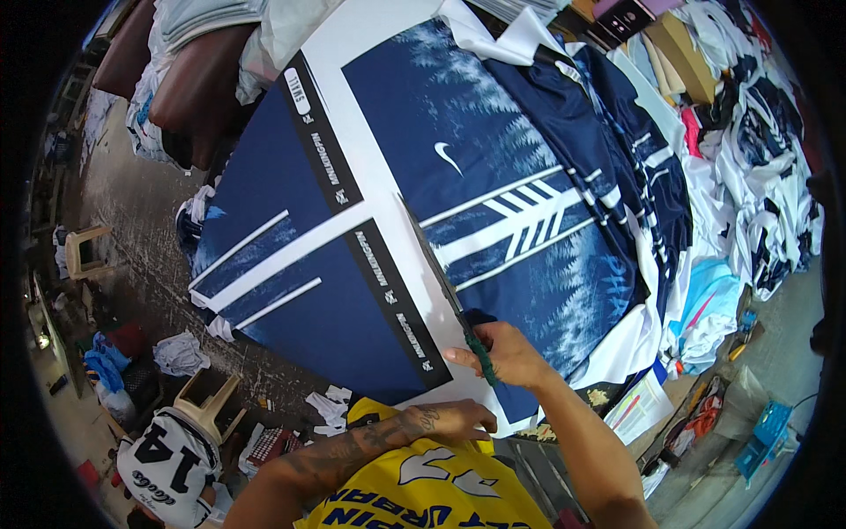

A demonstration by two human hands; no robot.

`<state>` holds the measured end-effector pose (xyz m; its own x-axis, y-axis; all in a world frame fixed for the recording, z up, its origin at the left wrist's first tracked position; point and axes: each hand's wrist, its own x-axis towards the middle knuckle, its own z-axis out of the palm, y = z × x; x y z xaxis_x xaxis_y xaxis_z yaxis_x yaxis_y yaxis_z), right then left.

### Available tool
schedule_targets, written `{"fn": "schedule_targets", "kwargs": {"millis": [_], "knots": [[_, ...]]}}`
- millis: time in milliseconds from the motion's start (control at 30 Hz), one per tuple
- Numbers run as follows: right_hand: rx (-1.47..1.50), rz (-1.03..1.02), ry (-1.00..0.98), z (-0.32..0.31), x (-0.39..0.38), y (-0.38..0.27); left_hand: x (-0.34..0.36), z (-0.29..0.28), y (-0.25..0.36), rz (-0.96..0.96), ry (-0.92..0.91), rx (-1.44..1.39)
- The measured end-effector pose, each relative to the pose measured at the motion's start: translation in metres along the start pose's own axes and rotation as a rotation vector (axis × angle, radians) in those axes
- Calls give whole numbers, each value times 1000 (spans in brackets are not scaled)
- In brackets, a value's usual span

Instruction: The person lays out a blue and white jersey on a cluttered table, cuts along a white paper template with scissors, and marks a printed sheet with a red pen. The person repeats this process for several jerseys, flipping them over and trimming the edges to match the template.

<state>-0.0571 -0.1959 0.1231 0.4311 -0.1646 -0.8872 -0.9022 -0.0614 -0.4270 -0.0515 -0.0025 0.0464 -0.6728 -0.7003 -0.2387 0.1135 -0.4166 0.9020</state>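
Note:
Large scissors [452,295] with a green-wrapped handle are in my right hand [511,354], whose fingers are closed round the grip. Their long dark blades point away from me along the white strip between two printed fabric panels. On the strip's left lies a navy panel [264,167] with white stripes and a black band. To the right is another navy panel [388,97] with pale tree shapes and white stripes. My left hand [465,418] lies with loosely stretched fingers on the cloth's near edge, holding nothing, its tattooed forearm across my yellow shirt.
Bunched navy and white cloth [652,176] covers the table's right side, beside a cloth heap [749,159]. A brown cushioned seat [198,88] stands far left. A person in a white shirt [167,463] is at lower left near a beige plastic stool [207,406]. A paper sheet [639,410] lies right.

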Motion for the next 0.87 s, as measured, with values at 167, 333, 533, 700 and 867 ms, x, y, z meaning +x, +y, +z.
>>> {"fn": "schedule_targets", "kwargs": {"millis": [167,333,533,700,867], "knots": [[-36,60,-59,-22,36,-49,20,-26,-10,-27,-225,-13],[97,-24,19,-33,66,-97,34,-27,-14,-71,-310,-19],[38,-57,41,-48,105,-157,15,-59,13,-160,-367,-329],[82,-121,77,-60,133,-201,-142,-212,55,-117,1129,500],[104,-160,79,-74,153,-263,-217,-320,107,-474,2035,1281]]}}
